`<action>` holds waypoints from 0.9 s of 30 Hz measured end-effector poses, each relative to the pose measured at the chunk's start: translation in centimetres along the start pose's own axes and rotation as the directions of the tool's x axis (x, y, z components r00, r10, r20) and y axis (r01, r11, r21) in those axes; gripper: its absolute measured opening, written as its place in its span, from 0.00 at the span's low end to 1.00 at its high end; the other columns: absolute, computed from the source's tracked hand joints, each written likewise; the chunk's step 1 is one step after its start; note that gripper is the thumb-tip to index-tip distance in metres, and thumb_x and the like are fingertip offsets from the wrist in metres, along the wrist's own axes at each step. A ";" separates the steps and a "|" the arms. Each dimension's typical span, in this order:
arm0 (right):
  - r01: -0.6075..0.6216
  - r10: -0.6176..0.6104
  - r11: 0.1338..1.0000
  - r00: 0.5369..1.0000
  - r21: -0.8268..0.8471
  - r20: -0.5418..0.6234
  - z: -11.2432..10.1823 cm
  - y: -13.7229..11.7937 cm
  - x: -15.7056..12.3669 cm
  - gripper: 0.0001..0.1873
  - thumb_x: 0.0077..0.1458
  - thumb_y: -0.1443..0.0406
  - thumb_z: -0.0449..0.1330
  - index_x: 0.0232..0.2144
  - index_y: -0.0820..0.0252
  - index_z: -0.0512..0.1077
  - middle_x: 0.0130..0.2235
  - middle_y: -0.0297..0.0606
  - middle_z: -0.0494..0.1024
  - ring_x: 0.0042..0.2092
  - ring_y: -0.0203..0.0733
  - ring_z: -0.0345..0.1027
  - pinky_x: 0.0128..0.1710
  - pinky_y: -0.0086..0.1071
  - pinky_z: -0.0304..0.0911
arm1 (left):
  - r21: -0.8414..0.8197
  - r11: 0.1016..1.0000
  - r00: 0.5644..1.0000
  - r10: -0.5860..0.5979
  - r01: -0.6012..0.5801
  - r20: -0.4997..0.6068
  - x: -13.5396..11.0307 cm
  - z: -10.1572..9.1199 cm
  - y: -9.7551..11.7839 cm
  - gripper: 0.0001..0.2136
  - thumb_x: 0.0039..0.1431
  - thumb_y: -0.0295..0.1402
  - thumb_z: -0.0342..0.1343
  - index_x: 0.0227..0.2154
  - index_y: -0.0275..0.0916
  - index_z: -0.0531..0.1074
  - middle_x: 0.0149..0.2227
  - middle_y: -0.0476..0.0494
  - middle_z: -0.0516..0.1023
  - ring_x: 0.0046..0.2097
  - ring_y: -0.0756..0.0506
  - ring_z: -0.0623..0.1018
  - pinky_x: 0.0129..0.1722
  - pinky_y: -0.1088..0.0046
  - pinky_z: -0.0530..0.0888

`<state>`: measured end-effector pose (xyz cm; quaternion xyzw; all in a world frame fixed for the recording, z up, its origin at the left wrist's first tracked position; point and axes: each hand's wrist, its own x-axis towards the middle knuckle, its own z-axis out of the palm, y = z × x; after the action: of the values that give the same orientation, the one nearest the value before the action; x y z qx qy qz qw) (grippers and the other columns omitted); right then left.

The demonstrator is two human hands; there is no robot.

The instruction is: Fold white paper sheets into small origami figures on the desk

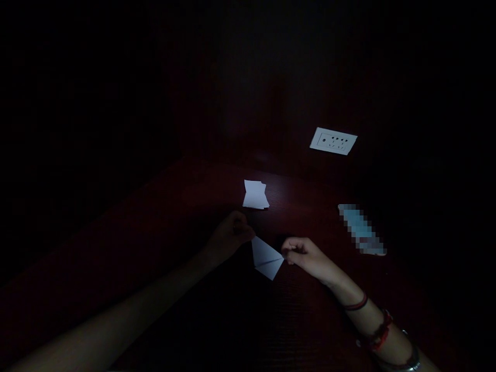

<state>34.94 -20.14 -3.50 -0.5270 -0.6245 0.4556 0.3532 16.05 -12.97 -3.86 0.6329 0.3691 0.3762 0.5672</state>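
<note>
Viewing remotely, I note left hand point(229, 233) and right hand point(309, 258) each pinching a paper point(264, 251) corner, presumably steadying its crease point(269, 262); sheets point(256, 196) lie farther off, likely for reach.

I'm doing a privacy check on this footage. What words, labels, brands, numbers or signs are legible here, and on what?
None can be read.
Phone: screen pixelated, nothing legible.
Wall socket: dark slots show; any marking is too small to read.
Paper stack: no writing visible.
Folded paper between left hand and right hand: no writing visible, only a crease.
</note>
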 end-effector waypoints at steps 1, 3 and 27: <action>-0.011 0.011 1.000 1.000 -0.007 -0.001 -0.2 0.0 -0.1 0.04 0.42 0.71 0.51 0.18 0.63 0.62 0.19 0.28 0.60 0.22 0.29 0.53 0.22 0.23 0.51 | 0.001 1.000 1.000 -0.016 0.016 -0.016 0.1 -0.2 0.0 0.11 0.42 0.26 0.54 0.27 0.38 0.55 0.23 0.54 0.66 0.27 0.52 0.69 0.27 0.77 0.65; -0.012 0.012 1.000 1.000 -0.020 0.006 -0.5 -0.1 -0.2 0.05 0.43 0.71 0.50 0.19 0.63 0.62 0.19 0.28 0.60 0.22 0.29 0.53 0.22 0.23 0.50 | 0.013 0.999 0.999 -0.044 0.044 -0.031 0.2 -0.6 0.2 0.11 0.42 0.26 0.54 0.27 0.38 0.56 0.23 0.54 0.66 0.27 0.52 0.69 0.28 0.76 0.65; -0.091 0.074 0.992 0.982 -0.091 -0.171 -0.1 2.4 0.9 0.05 0.42 0.68 0.56 0.25 0.61 0.62 0.22 0.27 0.64 0.18 0.28 0.59 0.16 0.21 0.53 | 0.753 0.302 0.807 0.315 -0.584 0.499 -3.4 2.5 -0.8 0.09 0.53 0.28 0.48 0.39 0.40 0.66 0.42 0.46 0.68 0.44 0.44 0.66 0.42 0.65 0.62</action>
<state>35.66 -19.18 -5.74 -0.6057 -0.5919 0.3927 0.3586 16.71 -17.07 -5.06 0.9513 0.2370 0.1862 0.0650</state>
